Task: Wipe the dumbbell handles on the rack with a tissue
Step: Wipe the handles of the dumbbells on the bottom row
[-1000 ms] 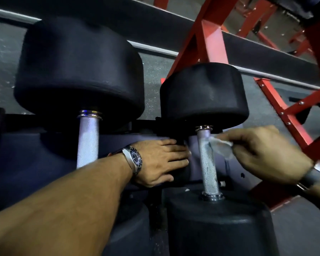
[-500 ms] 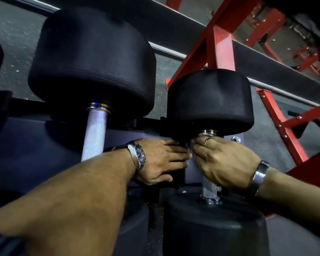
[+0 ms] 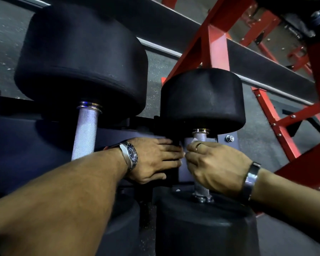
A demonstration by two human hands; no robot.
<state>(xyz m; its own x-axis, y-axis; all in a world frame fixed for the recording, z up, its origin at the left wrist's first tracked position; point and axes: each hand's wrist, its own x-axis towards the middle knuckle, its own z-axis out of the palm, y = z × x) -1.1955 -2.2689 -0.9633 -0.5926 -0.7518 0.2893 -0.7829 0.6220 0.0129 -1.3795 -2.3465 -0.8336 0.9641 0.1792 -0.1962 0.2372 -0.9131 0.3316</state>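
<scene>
Head cam: my right hand gripped tissue round handle, mid-wipe; left hand flat on rack. Next, prob slide down w/ pressure.

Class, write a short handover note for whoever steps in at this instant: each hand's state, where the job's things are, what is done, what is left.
Right hand: wrapped round the smaller dumbbell's handle, with the tissue peeking out above the fingers.
Left hand: flat, fingers straight, resting on the dark rack beside that handle.
Done: wiping of this handle is under way; how much is clean cannot be told.
Left: finish it, then wipe the larger dumbbell's handle on the left, bare and untouched now.
</scene>
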